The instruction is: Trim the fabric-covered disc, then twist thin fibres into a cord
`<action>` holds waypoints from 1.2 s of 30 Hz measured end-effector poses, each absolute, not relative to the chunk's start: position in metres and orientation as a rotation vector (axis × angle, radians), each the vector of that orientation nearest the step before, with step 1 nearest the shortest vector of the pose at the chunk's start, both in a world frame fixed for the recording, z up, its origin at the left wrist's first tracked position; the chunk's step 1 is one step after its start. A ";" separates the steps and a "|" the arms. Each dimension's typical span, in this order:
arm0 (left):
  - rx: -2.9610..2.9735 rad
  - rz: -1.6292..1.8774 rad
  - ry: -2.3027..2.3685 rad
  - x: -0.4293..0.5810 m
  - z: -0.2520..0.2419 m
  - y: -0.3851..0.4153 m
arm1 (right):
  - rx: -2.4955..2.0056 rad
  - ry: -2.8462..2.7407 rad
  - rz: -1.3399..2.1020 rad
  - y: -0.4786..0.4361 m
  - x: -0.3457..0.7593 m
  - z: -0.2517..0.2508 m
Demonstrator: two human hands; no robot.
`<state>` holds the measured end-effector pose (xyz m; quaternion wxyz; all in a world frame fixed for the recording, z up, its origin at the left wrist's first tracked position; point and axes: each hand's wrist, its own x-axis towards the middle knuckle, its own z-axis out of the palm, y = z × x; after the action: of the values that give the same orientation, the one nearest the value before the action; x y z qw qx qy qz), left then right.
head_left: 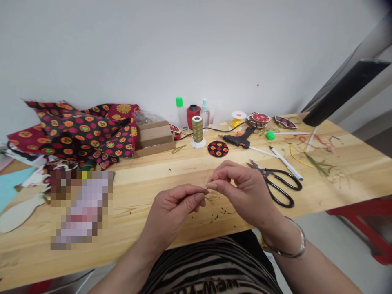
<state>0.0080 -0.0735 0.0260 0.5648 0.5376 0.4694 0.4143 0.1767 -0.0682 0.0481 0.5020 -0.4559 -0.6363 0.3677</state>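
My left hand (177, 208) is closed in a pinch above the front part of the wooden table (137, 216). Its fingertips meet those of my right hand (235, 185), also pinched, with a bracelet (301, 243) on the wrist. What lies between the fingers is too small to name. Thin greenish strands (210, 197) show just below the fingertips, and dark scraps (219, 215) lie on the wood beneath. Close beside my right hand rest black-handled scissors (277, 183). Beyond the hands lies a round patterned disc (218, 149).
Patterned cloth (92, 130) and a cardboard box (154, 139) are at the back left. A thread spool (197, 130), bottles (180, 114) and a glue gun (240, 139) stand or lie behind. White pens (286, 163) and loose threads (321, 163) lie to the right.
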 end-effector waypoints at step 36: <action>0.513 1.118 0.775 0.003 0.012 -0.067 | -1.021 -1.491 1.410 -0.058 0.154 0.005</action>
<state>0.0029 -0.0667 0.0115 0.7471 0.2347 0.3541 0.5112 0.1540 -0.0579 0.0055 0.4119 -0.4059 -0.5928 0.5605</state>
